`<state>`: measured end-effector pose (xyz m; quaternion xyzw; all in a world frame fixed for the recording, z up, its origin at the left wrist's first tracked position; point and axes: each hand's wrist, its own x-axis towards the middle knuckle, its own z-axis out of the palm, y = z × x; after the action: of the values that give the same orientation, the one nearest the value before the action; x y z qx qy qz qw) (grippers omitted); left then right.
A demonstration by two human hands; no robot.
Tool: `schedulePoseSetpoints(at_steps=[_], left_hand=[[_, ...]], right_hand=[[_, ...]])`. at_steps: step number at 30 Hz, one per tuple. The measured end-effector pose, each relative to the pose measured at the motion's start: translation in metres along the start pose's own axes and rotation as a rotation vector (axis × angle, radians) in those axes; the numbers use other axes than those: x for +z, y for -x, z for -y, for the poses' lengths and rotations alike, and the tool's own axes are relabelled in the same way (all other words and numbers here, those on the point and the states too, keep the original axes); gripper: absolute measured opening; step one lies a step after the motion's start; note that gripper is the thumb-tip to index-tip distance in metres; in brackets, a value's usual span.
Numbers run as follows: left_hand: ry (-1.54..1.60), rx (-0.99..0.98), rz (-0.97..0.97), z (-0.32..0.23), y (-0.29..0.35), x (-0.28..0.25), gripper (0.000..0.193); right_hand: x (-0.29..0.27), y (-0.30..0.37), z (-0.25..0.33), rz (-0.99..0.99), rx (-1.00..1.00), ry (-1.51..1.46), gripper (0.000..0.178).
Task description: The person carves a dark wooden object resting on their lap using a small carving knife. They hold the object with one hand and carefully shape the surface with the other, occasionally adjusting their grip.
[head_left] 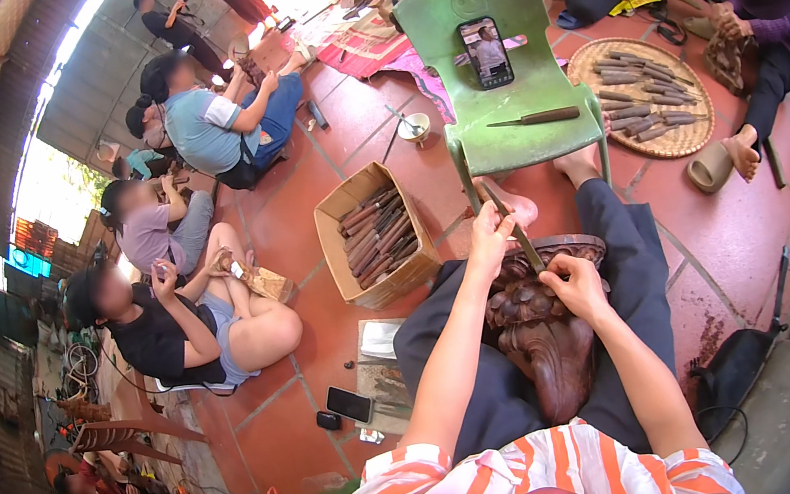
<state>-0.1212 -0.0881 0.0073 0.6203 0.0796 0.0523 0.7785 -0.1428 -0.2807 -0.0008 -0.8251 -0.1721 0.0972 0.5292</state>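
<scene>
A long, narrow chisel-like tool [522, 241] runs slantwise between my two hands. My left hand [490, 242] has its fingers closed round the upper part, and my right hand [574, 284] pinches the lower end. Whether the tool is one piece is too small to tell. Just beneath, a dark brown carved wooden piece [551, 351] stands between my legs, with leafy relief near its top and a smooth tapering part below. The tool's lower end is near its upper edge; contact is unclear.
A green plastic chair [491, 142] ahead holds a phone [486, 53] and a brown-handled carving tool [538, 117]. Many similar tools fill a cardboard box [362, 299] and a round woven tray [582, 69]. Another phone [350, 405] lies left. Several people sit around; a black bag [736, 376] is right.
</scene>
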Motion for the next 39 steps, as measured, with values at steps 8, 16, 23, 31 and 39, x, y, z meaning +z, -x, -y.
schedulePoseSetpoints(at_steps=[8, 16, 23, 31, 39], left_hand=[[-0.012, -0.021, 0.018, -0.006, 0.006, 0.008, 0.009], [-0.072, -0.034, 0.066, -0.011, 0.001, 0.014, 0.011], [-0.068, -0.009, 0.062, -0.018, -0.005, 0.016, 0.011], [-0.111, 0.012, 0.115, -0.023, -0.012, 0.024, 0.013], [-0.241, 0.039, 0.196, -0.017, 0.0, 0.031, 0.014]], right_hand=[[-0.007, 0.003, -0.007, 0.081, -0.05, -0.112, 0.018], [-0.009, 0.004, -0.012, 0.124, 0.0, -0.156, 0.02], [-0.007, -0.004, 0.011, -0.01, 0.097, 0.055, 0.02], [-0.004, -0.007, -0.004, -0.038, 0.055, 0.005, 0.019], [-0.005, -0.001, -0.031, 0.034, -0.04, -0.215, 0.02]])
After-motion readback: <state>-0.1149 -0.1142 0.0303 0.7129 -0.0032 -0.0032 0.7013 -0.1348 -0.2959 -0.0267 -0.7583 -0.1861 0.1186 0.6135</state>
